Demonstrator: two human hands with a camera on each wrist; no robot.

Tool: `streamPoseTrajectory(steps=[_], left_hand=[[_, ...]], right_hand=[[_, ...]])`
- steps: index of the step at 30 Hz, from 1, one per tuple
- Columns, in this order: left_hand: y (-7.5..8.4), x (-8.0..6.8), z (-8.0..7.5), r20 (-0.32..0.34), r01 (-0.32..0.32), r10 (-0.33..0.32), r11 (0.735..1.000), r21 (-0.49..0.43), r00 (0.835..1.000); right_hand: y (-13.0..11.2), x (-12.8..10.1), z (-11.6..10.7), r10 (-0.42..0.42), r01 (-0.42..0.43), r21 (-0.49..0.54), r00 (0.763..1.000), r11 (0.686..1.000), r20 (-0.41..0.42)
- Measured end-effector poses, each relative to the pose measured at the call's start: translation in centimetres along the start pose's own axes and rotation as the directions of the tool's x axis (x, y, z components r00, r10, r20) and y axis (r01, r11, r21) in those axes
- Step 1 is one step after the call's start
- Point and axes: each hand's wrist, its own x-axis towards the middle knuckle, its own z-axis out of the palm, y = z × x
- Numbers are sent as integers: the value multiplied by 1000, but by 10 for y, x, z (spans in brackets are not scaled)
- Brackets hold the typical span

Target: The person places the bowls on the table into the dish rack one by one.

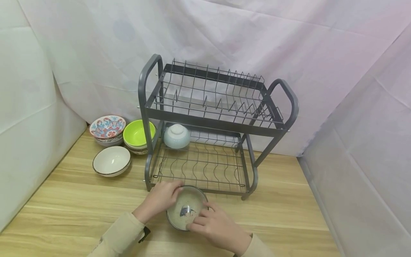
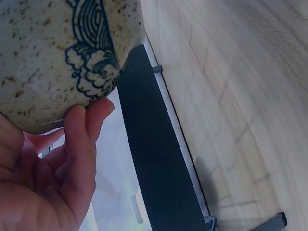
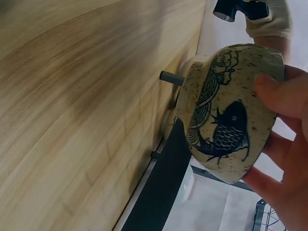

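Hands meet on a speckled bowl (image 1: 187,212) with a blue fish painted on it, held just above the wooden bench (image 1: 80,200) at the near edge of a grey two-tier dish rack (image 1: 212,121). Left hand (image 1: 162,197) curls its fingers round the bowl's left rim, and right hand (image 1: 214,225) grips the right rim. Inside the rack's lower tier a pale blue bowl (image 1: 176,136) lies overturned. Left of the rack stand a white bowl (image 1: 111,161), a green bowl (image 1: 138,134) and a patterned bowl (image 1: 107,127).

Both hands, left (image 1: 162,199) and right (image 1: 215,225), curl inward, fingers gripping.
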Motion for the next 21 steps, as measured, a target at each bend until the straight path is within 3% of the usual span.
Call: streamPoseTrajectory(steps=[10,17,21], left_hand=[[0,6,-7,0,11,-11,999,-37,1000],[-3,10,-16,4,81,-81,978,-192,997],[-6,10,-24,-51,97,-114,961,-260,992]], right_hand=[[4,1,1,15,-15,1,997,1000,-78],[8,4,-6,80,-74,58,992,996,-97],[14,6,-9,145,-125,139,980,982,-138]])
